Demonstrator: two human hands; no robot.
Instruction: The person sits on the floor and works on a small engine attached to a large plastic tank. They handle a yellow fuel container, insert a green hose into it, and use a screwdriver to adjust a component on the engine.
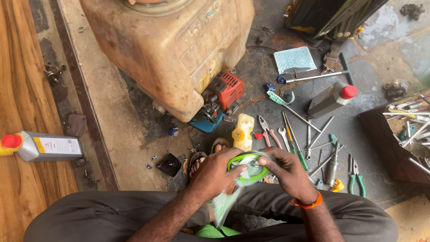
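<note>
My left hand (pixel 214 172) and my right hand (pixel 286 172) both hold a clear plastic packet (pixel 247 171) with a green ring-shaped part inside it. The packet hangs down between my knees, over my grey trousers. My fingers pinch its upper edge from both sides. An orange band sits on my right wrist (pixel 307 204). Just beyond my hands my sandalled feet (pixel 197 162) rest on the floor.
A big dirty cream tank (pixel 165 49) with a small red engine (pixel 225 92) stands ahead. Pliers, spanners and screwdrivers (pixel 295 139) lie to the right, with a grey red-capped bottle (pixel 329 99) and a tool box (pixel 407 130). Another grey bottle (pixel 45 146) lies on the left wooden boards.
</note>
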